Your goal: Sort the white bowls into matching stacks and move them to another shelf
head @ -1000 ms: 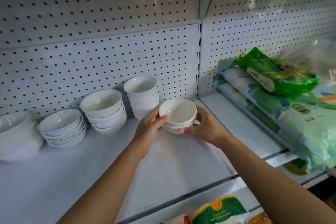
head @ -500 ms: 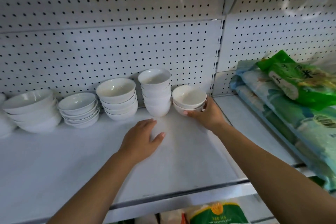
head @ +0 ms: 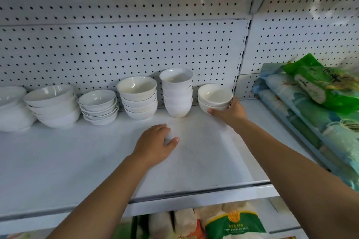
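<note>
White bowls in sorted stacks along the far edge of a white shelf (head: 68, 161), backed by perforated panel (head: 136, 48). From the left: a partly cropped stack of wide bowls (head: 11, 106); a stack of broad bowls (head: 53, 105); a low stack of shallow dishes (head: 98, 106); a stack of medium bowls (head: 138, 98); a tall stack of narrow, deep bowls (head: 177, 92); and, at the right end, a short stack of two small bowls (head: 214, 98) standing on the shelf just beside the tall stack, close to the upright (head: 239, 64) that divides the bays. The left hand (head: 155, 141) lies palm down on the bare shelf, near of the medium and tall stacks, fingers relaxed and holding nothing. The right hand (head: 230, 111) cups the near right side of the two-bowl stack, thumb at its base and fingers wrapped behind, so the grasp is on this stack; whether it bears weight or merely steadies cannot be told. The stack lies up and to the left of the right palm, its axis vertical, and the right hand is much the nearer. The near shelf is clear, offering free withdrawal. To the right, green and blue bags (head: 320, 103) lie piled in the adjoining bay; more packaged goods (head: 233, 223) show on the shelf below.
</note>
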